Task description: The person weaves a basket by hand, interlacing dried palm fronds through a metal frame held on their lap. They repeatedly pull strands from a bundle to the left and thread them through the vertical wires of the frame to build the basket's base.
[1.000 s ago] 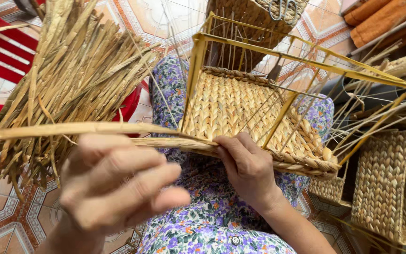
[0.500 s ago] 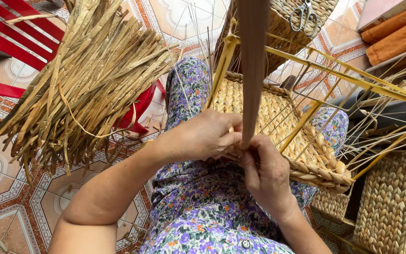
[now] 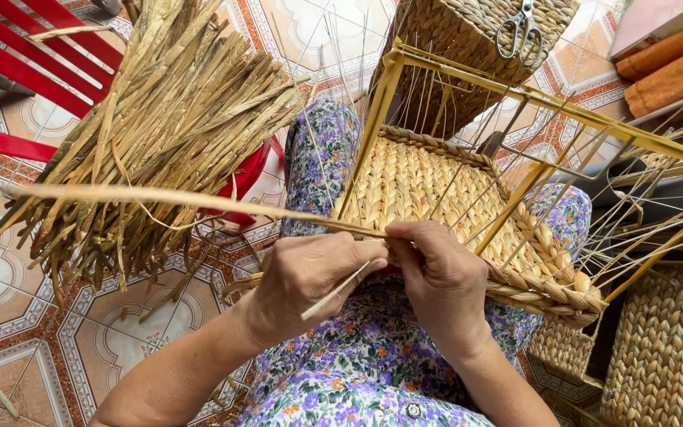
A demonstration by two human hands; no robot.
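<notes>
Straw-coloured weaving fills a half-made basket (image 3: 428,190) that rests on the person's lap, over a flowered dress (image 3: 365,372). A yellow wire frame (image 3: 547,103) rises from its sides, and thin upright stakes (image 3: 452,95) stand along the woven wall. Both hands meet at the near rim of the basket. The left hand (image 3: 306,277) is closed, its fingers pinching a long flat straw strand (image 3: 160,198) that runs away level toward the left, past the knee. A thin pale stick (image 3: 337,292) slants out from under that hand. The right hand (image 3: 440,277) is curled, fingertips pressed onto the rim just beside the left hand, gripping the same strand where it enters the braided edge (image 3: 547,281). A big bundle of dried straw (image 3: 167,126) lies to the left, leaning across a red plastic chair (image 3: 17,55) on the tiled floor (image 3: 41,340). Behind the frame stands a finished woven basket (image 3: 468,47) with scissors (image 3: 519,28) lying on top. More woven baskets (image 3: 658,348) sit at the right edge of the floor, near the person's knee.
</notes>
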